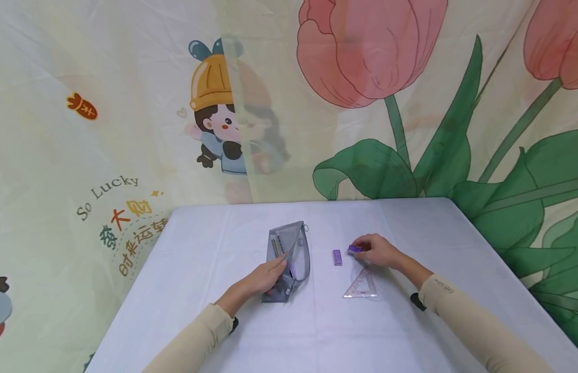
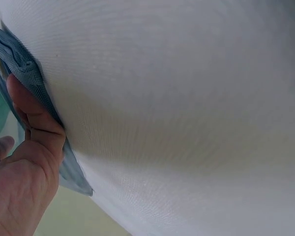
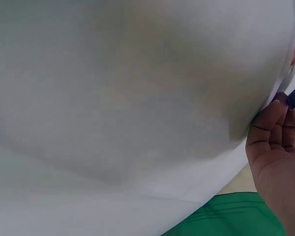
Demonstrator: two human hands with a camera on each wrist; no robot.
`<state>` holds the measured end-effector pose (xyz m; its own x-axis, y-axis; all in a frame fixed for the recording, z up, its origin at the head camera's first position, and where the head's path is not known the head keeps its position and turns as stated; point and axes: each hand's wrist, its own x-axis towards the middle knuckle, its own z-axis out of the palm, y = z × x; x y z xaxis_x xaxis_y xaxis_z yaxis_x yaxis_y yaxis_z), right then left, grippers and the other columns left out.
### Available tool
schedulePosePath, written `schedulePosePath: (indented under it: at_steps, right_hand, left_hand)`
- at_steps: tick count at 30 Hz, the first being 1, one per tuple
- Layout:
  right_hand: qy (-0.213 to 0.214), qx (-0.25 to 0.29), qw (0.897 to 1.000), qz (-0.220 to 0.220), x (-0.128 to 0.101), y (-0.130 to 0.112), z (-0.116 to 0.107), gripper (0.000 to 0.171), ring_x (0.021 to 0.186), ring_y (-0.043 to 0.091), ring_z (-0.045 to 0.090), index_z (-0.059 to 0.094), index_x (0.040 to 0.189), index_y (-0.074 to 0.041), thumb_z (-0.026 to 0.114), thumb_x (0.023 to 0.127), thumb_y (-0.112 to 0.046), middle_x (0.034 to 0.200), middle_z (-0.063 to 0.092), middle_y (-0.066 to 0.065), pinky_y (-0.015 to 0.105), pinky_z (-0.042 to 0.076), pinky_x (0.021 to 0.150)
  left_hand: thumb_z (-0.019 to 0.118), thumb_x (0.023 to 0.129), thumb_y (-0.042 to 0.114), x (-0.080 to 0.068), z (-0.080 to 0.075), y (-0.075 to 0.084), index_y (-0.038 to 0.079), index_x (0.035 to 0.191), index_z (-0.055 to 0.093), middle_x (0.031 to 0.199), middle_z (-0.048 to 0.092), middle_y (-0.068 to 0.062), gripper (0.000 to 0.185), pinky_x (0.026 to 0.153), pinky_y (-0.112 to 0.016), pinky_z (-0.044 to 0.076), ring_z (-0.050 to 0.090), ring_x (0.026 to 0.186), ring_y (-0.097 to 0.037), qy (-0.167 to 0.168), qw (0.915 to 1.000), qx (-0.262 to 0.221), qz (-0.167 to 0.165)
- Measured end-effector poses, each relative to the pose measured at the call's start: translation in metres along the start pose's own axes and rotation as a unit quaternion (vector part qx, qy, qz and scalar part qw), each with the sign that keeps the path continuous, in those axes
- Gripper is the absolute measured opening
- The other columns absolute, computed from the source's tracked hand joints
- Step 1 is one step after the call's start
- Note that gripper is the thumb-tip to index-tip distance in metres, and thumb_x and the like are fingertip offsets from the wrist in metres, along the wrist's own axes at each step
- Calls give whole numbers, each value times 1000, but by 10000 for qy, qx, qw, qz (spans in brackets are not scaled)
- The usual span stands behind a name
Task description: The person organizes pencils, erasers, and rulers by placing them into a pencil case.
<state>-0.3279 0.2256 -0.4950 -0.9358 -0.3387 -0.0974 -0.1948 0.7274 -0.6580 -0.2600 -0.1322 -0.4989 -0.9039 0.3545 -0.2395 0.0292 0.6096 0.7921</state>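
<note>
A grey see-through mesh pencil case lies on the table with its zipped mouth spread and a few pencils showing inside. My left hand grips its side near the mouth; in the left wrist view the fingers bend at the case's zipper edge. Between the fingertips of my right hand is a small purple block that looks like an eraser. A second, lighter purple eraser lies just left of that hand. Below it is a clear set square with pinkish markings.
A faint clear curved piece, perhaps a protractor, lies partly under the set square. White cloth covers the table. Behind the table's far edge hangs a printed curtain with tulips and a cartoon figure.
</note>
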Motion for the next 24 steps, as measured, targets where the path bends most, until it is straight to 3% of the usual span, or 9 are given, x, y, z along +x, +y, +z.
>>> schedulePosePath:
  at_steps: [6,13,24]
  right_hand:
    - [55,68,9999,62,-4,8,-4,30,90,20,55,69,118,-4,71,90,-11,105,68,7,32,51,81]
    - [77,308,9995,96,-10,5,-5,29,90,20,56,70,118,-5,71,90,-11,105,68,8,27,50,77]
    - [261,855,9960,-21,-15,-11,-3,30,90,22,55,69,118,-4,71,91,-17,108,68,9,26,51,73]
  left_hand:
    - [29,107,47,-1,-1,1,25,156,31,121,57,-21,54,59,-34,51,55,74,-22,-24,10000,17,8]
    - [29,107,47,1,0,0,26,156,31,89,53,-11,53,59,-33,52,53,78,-21,-55,10000,-11,-61]
    - [29,107,49,-1,1,1,26,157,30,103,57,-15,55,61,-35,52,54,82,-22,-45,10000,3,-31]
